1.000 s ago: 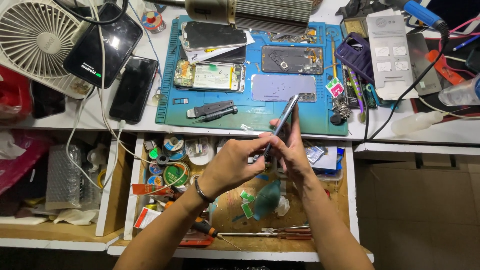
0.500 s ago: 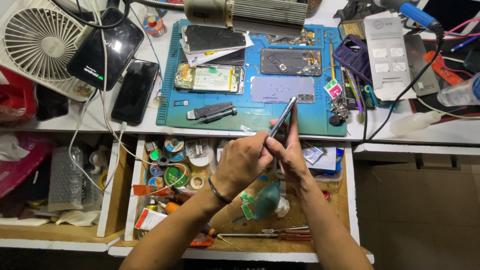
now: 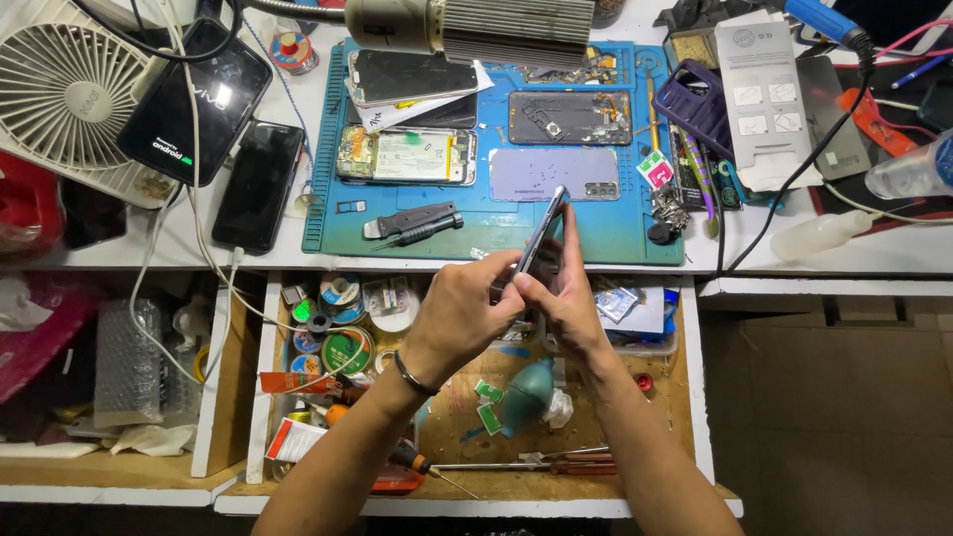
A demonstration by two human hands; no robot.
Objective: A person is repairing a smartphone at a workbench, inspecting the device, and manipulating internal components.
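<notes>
You've got both forearms angled up over the open drawer (image 3: 695, 397), left hand (image 3: 459, 316) and right hand (image 3: 568, 298) pressed together, fingers (image 3: 520, 288) pinching a slim phone (image 3: 544, 230) edge-on, tilted, silvery rim. It sits just past the front edge of the blue rubbery mat (image 3: 615, 223), above the teal rubber blower bulb (image 3: 528, 395)

Two hands, left (image 3: 462, 313) and right (image 3: 566, 303), on one phone (image 3: 543, 233) at centre frame. One white fan (image 3: 65, 94) upper left, two dark phones (image 3: 194, 99) (image 3: 258, 184) beside it. One blue mat (image 3: 615, 223). One teal blower bulb (image 3: 528, 395) lower centre.
</notes>
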